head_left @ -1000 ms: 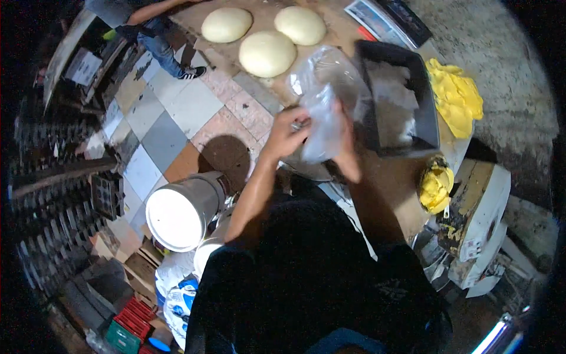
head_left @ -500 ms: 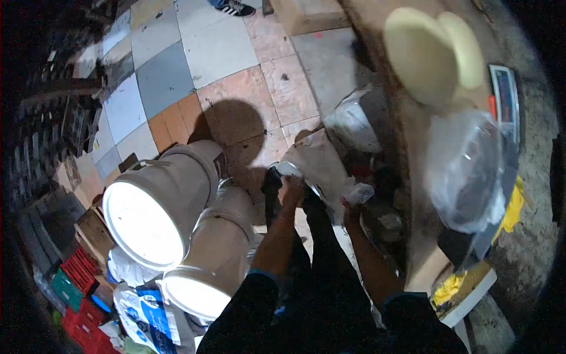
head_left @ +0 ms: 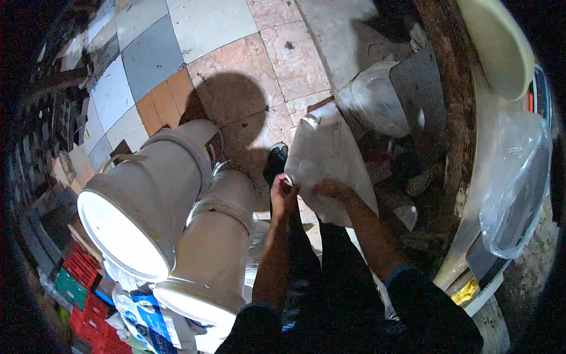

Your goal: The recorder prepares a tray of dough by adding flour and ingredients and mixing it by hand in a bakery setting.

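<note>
My left hand (head_left: 284, 193) is closed on the near left edge of a pale sack (head_left: 330, 138) with faint print. The sack stands in front of my legs, its upper end by the tiles. My right hand (head_left: 332, 190) lies against the sack's near part, to the right of my left hand. Its fingers are dark and hard to make out, and whether it is inside the sack or over it I cannot tell. No clear plastic piece shows at that hand.
Two stacks of white buckets (head_left: 127, 236) with bright lids stand left. A plastic-wrapped bundle (head_left: 368, 97) lies beyond the sack. At right, a wooden-edged table (head_left: 457, 118) carries a cream round basin (head_left: 501, 44) and a clear plastic bag (head_left: 513, 194). Red crates (head_left: 88, 318) sit lower left.
My right hand has moved left to the sack and no longer shows the clear plastic piece. More of the sack is in sight, drawn upright. The whole view has shifted.
</note>
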`<state>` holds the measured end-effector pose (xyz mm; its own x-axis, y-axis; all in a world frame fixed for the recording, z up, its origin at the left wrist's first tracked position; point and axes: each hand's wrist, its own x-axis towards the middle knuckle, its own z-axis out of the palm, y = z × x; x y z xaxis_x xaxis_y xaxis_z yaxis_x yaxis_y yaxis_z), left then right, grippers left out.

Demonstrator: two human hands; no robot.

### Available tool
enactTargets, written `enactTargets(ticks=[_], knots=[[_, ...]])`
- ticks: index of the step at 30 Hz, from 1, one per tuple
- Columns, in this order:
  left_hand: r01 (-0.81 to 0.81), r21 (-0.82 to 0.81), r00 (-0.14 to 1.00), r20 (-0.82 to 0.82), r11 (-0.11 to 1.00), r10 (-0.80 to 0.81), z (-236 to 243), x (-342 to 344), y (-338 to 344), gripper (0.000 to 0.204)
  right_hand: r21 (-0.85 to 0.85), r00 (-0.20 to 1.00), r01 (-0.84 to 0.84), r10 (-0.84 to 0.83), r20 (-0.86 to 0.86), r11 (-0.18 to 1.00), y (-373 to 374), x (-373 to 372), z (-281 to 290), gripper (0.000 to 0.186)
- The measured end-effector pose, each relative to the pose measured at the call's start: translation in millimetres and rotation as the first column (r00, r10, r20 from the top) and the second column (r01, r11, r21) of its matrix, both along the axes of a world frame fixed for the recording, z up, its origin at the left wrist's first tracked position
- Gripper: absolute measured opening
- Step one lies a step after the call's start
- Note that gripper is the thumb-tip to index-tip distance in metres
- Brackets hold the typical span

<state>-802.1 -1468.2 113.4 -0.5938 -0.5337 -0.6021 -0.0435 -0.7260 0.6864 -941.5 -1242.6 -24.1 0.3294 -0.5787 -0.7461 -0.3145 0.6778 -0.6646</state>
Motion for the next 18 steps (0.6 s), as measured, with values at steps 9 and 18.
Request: enactTargets(ticks=[9, 18], knots=[[0.285, -0.019, 0.870, 0.425, 0.958, -0.250, 29.5, 46.3, 17.3, 0.049, -0.041, 0.794, 0.105, -0.109, -0.599, 0.994, -6.4, -9.7, 9.1, 0.054], [0.548, -0.442, 0.785, 0.565, 0.710, -0.253, 37.6, 63.1, 48.4, 0.049, -0.229, 0.436, 0.319, -0.357, -0.826, 0.920, -81.0, 23.7, 87.9, 0.070]])
